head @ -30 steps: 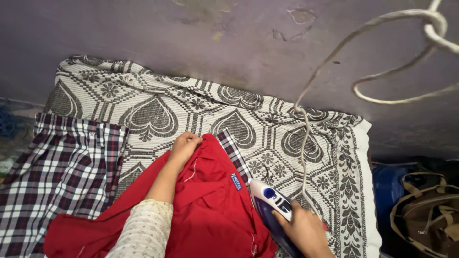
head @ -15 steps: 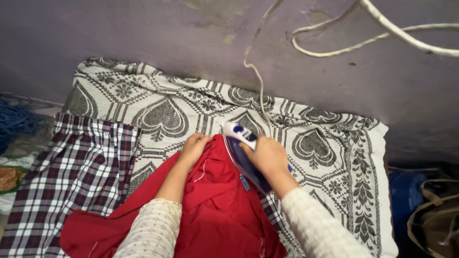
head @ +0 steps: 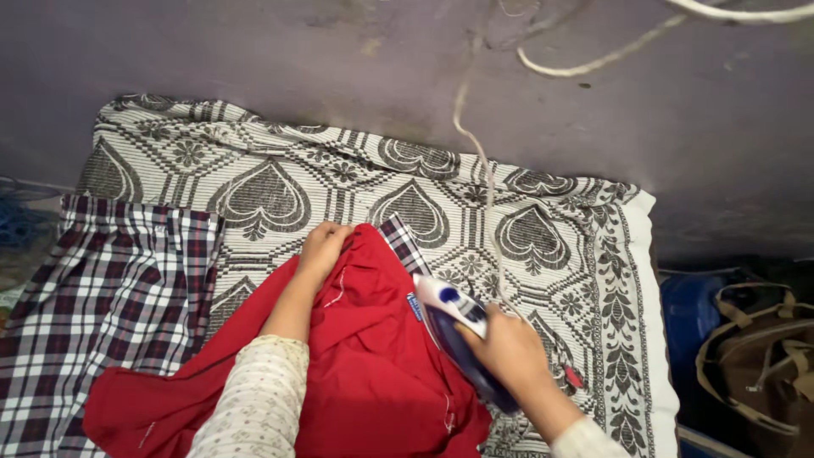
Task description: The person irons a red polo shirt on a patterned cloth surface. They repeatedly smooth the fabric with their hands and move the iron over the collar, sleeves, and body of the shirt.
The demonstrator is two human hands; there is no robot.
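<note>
Your right hand wraps its grip around the blue-and-white plastic iron, whose long axis runs diagonally with the nose pointing up-left, resting on the right edge of the soft red cotton garment. Your left hand lies flat, fingers pressing the garment's top corner against the grey heart-patterned woven cloth. Half a second ago the iron sat higher, near that corner; it has slid down-right.

free: patterned blanket left bare above red garment | blocked: cord hung across right | left: plaid cloth spread | right edge: bag
</note>
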